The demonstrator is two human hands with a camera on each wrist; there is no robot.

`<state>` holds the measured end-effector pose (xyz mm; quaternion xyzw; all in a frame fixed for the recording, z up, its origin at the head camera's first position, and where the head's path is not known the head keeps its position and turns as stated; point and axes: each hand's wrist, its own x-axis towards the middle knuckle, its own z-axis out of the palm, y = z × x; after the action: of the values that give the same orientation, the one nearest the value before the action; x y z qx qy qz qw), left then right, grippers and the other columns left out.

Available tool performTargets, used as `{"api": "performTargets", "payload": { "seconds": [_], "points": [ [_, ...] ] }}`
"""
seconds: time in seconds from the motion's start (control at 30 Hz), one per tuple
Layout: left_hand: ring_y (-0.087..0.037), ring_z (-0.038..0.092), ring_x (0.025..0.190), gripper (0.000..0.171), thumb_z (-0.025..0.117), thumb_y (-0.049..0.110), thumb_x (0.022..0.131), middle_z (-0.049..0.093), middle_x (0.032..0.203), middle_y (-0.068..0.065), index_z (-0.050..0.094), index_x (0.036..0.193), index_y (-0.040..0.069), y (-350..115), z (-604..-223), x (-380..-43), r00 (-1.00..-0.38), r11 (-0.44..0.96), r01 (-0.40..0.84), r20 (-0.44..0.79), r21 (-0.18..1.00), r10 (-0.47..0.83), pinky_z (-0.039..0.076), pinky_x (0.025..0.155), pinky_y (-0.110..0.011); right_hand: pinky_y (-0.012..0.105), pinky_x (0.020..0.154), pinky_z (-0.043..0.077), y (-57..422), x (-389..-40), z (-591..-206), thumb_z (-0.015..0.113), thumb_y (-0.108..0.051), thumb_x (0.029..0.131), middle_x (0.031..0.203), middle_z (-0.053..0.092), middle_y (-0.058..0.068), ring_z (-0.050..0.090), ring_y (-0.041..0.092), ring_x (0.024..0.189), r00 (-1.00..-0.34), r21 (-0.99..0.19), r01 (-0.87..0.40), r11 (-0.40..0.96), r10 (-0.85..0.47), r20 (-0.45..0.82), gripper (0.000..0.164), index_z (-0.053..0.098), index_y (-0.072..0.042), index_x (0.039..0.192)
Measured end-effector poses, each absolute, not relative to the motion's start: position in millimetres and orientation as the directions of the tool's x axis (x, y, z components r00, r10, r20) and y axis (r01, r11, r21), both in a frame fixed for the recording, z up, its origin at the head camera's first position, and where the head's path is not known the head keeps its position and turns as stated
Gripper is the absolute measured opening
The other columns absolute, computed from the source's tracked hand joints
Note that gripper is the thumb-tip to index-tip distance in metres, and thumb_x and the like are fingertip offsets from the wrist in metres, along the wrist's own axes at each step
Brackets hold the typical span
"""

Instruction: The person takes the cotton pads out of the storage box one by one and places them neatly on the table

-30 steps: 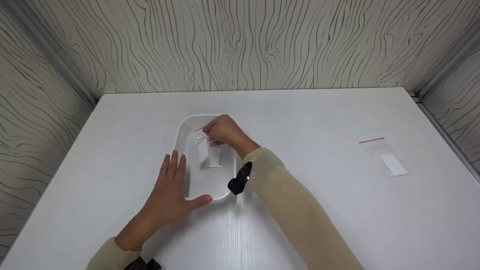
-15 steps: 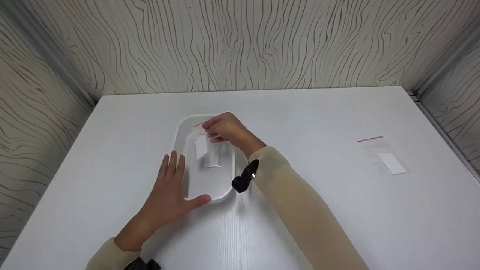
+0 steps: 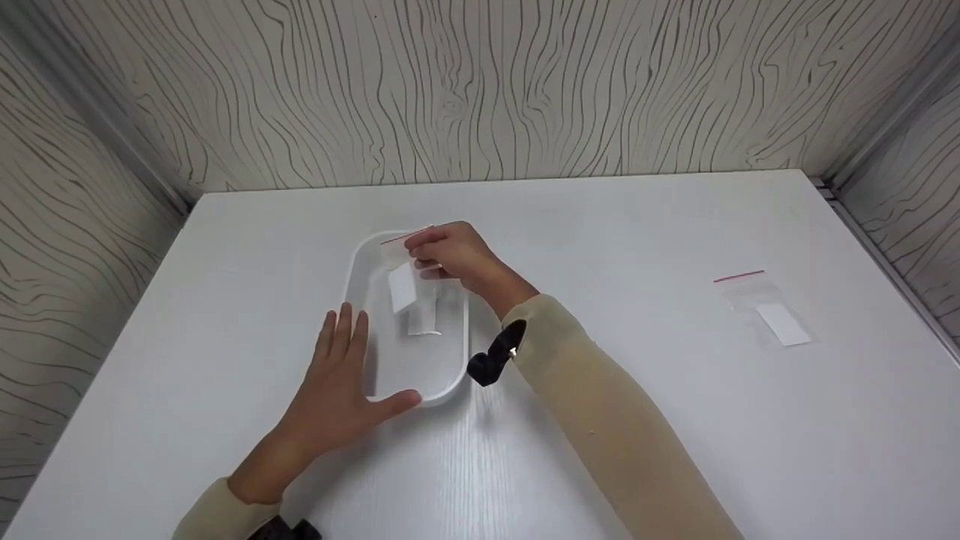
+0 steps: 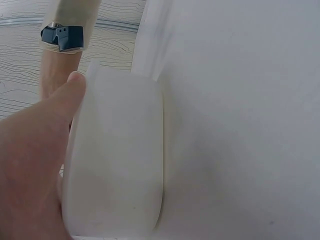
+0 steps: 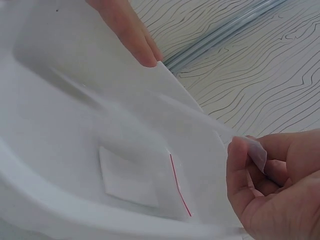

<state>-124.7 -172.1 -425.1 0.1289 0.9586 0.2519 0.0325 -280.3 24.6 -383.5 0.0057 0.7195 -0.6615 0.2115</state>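
Observation:
A white plastic tray [image 3: 451,394] sits on the table. My left hand [image 3: 334,394] lies against its left side with straight fingers, the thumb along the near rim; the left wrist view shows the tray's outer wall [image 4: 115,150]. Inside the far end, my right hand [image 3: 459,256] pinches a small clear zip bag [image 3: 403,289] with a red strip and a white card in it. In the right wrist view, fingertips hold a fold of clear film [image 5: 256,152]. Another zip bag [image 5: 130,180] with a white card and red strip lies on the tray floor, partly hidden in the head view.
A further zip bag [image 3: 781,324] with a white card lies on the white table [image 3: 600,247], well to the right. Wood-grain panels [image 3: 465,90] stand behind the table and at both sides.
My right hand has shifted slightly away and to the right, drawing the pinched zip bag up and away from me; more of its red strip shows. My left hand and the tray stay put.

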Motion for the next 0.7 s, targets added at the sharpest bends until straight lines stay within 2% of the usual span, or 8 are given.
{"api": "performTargets", "payload": {
  "seconds": [0.7],
  "points": [
    [-0.044, -0.004, 0.154, 0.127, 0.068, 0.076, 0.079, 0.000, 0.168, -0.023, 0.014, 0.160, -0.006, -173.1, -426.7, -124.2, -0.966, 0.849, 0.228, 0.004, 0.476, 0.257, 0.016, 0.121, -0.059, 0.022, 0.072, 0.056, 30.5, -274.7, -387.0, 0.067, -0.002, 0.097, 0.096, 0.070, 0.004, 0.066, 0.010, 0.080, -0.892, -0.945, 0.324, 0.039, -0.320, -0.319, 0.022, 0.073, 0.002, 0.117]
  ]
}}
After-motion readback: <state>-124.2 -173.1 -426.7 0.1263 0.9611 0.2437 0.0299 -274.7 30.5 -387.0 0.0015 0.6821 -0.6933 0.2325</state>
